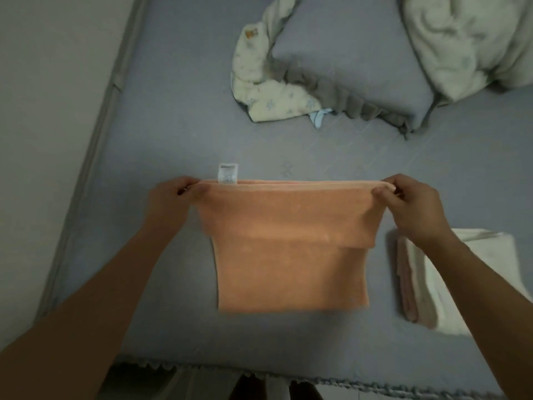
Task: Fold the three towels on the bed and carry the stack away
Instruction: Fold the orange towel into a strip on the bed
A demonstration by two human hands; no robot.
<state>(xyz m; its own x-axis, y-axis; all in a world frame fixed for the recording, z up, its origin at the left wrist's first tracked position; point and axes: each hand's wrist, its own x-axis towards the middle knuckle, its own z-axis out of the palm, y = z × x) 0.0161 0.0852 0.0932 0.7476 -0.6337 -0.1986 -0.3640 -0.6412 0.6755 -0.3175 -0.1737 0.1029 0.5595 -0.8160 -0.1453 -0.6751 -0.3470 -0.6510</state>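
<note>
An orange towel (291, 255) hangs doubled over the blue-grey bed (178, 125), held up by its top fold, with a white label sticking up near the left corner. My left hand (170, 202) pinches the top left corner and my right hand (412, 206) pinches the top right corner. The towel's lower edge reaches down near the bed's front. To the right, partly under my right forearm, lies a stack of two folded towels: a white one (450, 284) on top of a pink one (408, 290).
A pillow in a blue-grey frilled case (360, 70) lies at the back. A cream patterned blanket (259, 90) is crumpled to its left, and a pale quilt (473, 39) bunches at the back right. A wall (43, 111) runs along the bed's left edge.
</note>
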